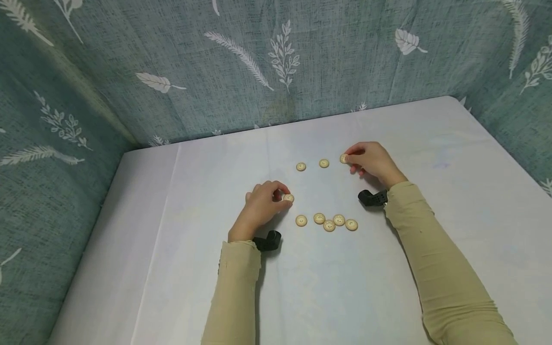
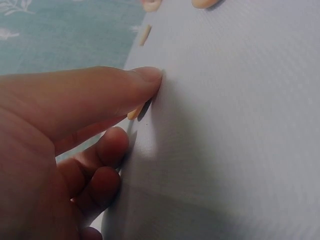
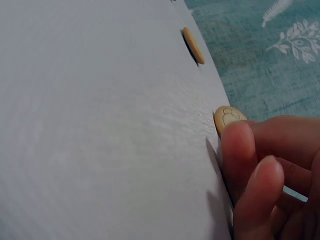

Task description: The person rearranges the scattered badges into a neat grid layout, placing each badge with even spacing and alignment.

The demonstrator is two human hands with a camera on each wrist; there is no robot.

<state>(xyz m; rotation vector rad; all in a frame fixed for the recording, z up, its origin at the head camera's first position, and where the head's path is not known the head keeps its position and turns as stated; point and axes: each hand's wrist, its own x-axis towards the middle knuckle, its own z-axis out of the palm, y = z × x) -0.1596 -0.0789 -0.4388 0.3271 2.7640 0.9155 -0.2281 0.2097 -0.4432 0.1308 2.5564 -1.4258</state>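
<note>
My left hand (image 1: pixel 265 201) pinches a round cream button (image 1: pixel 289 197) between thumb and fingers at the table surface. In the left wrist view the thumb hides most of that button (image 2: pixel 133 114). Farther back on the right, my right hand (image 1: pixel 371 160) pinches another button (image 1: pixel 343 158) by its edge. A line drawing shows on this button's face (image 3: pixel 229 115) in the right wrist view. To its left lie two more buttons, one nearer (image 1: pixel 324 163) and one farther (image 1: pixel 301 166), roughly in a row with it.
Closer to me, several buttons lie loosely grouped, among them a left one (image 1: pixel 301 221) and a right one (image 1: pixel 351 224). They rest on a white-covered table (image 1: pixel 207 201). Green leaf-patterned cloth (image 1: pixel 241 96) hangs behind and beside the table. Each wrist wears a black camera (image 1: pixel 268 240).
</note>
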